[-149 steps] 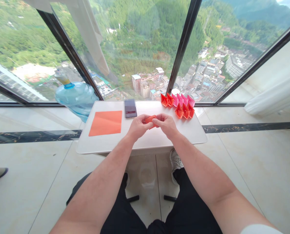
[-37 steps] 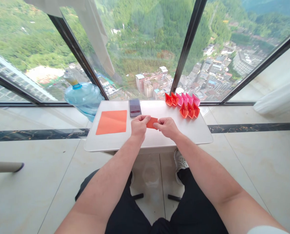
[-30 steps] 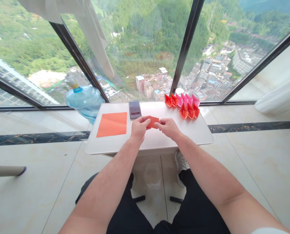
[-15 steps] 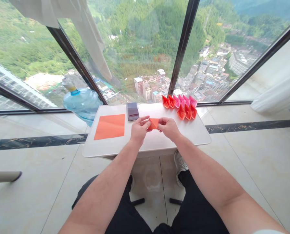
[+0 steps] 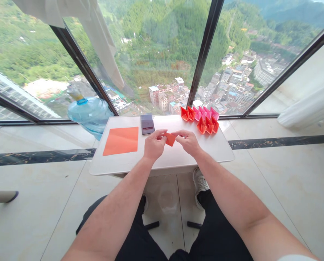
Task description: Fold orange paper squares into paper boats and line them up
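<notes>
Far left, lower part of the frame: a grey rounded bar (image 5: 1, 197), cut off by the edge; what it belongs to cannot be made out. Left of centre: a clear blue water bottle (image 5: 89, 114) by the window, its lower part hidden behind the white counter (image 5: 118, 165). On the counter's left side lies a flat orange sheet (image 5: 121, 140), all four edges visible. Right of it, near the far edge, a dark phone (image 5: 147, 125); its upper part is blurred into blocks, so nothing can be read there.

Centre of the frame: my left hand (image 5: 154, 144) is clamped on the left side of a small folded orange piece (image 5: 169, 139), thumb on top, other fingers mostly hidden. The piece is above the counter, between my hands, tilted, with one point toward me. Its folds are too small to trace and its underside is out of sight. My right hand (image 5: 187, 141) has its fingertips at the upper right corner of the piece; whether they pinch it or only touch it, I cannot tell.

Right of centre, on the counter's far right: two red folded pieces (image 5: 187, 114), then a row of pink folded pieces (image 5: 202, 112), overlapping, so the count is uncertain. Three more red folded pieces (image 5: 208, 125) stand nearer me, partly covering the pink ones. Right edge: a white curtain (image 5: 308, 105), cut off.
</notes>
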`<state>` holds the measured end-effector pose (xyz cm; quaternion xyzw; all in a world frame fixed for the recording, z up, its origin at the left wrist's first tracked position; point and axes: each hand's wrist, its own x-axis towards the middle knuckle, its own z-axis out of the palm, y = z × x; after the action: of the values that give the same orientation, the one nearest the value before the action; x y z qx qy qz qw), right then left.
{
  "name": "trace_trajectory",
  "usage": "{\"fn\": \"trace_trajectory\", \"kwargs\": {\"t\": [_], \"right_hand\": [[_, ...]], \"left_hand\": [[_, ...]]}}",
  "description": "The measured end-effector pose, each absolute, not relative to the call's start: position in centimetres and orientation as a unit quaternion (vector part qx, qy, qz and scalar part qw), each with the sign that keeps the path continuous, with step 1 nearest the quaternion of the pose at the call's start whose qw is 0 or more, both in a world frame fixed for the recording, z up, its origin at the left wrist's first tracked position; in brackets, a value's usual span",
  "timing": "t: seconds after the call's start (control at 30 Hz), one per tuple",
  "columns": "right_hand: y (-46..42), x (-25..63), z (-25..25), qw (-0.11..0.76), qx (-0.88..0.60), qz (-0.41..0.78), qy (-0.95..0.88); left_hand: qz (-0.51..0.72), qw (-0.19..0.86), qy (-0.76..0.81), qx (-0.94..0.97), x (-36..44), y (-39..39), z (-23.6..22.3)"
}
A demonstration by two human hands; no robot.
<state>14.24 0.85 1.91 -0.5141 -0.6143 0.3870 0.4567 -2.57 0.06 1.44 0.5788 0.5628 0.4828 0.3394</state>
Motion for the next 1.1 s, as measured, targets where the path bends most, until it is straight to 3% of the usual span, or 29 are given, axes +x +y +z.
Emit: {"fn": "trace_trajectory", "kwargs": {"t": [0.3,0.57,0.73,1.1], "right_hand": [[0.7,13.7,1.3,0.444,-0.527,0.306,-0.657],[0.7,13.6,1.6,0.450,-0.519,0.344,-0.640],[0.6,13.3,1.4,0.481,-0.519,0.372,-0.600],[0.3,12.8,1.3,0.527,-0.544,0.318,-0.571]], "left_hand": [[0.447,0.333,0.540,0.631,-2.1,-0.5,1.3],[0.482,0.453,0.527,0.535,-2.0,0.0,1.5],[0.519,0.464,0.545,0.468,-1.8,0.2,1.8],[0.592,0.506,0.533,0.332,-2.2,1.1,1.1]]}}
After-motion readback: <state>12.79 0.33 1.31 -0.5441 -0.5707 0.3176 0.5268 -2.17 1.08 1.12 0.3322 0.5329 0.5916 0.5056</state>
